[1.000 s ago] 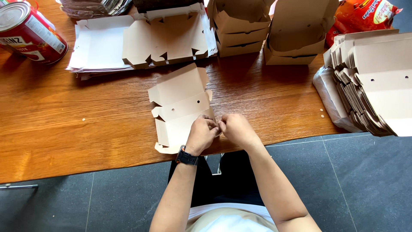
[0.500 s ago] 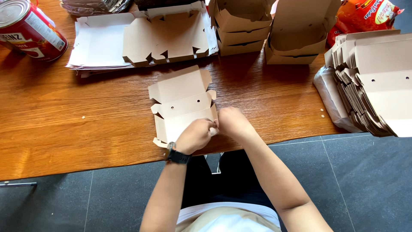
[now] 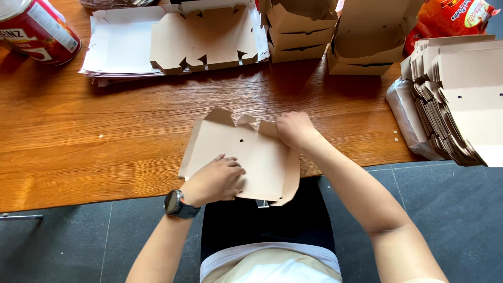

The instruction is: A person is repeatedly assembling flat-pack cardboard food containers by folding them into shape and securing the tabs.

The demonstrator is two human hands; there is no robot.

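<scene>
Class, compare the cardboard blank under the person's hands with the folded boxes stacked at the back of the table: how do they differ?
The cardboard blank lies nearly flat with only its flaps lifted; the folded boxes stand formed. The blank is single and held by the left hand and right hand; the boxes are nested, untouched. Both are brown card.

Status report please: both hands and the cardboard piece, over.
Left hand flat on the box blank, pressing. Right hand pinches its far right corner flap. Blank overhangs the wooden table edge. Nothing in the way.
</scene>
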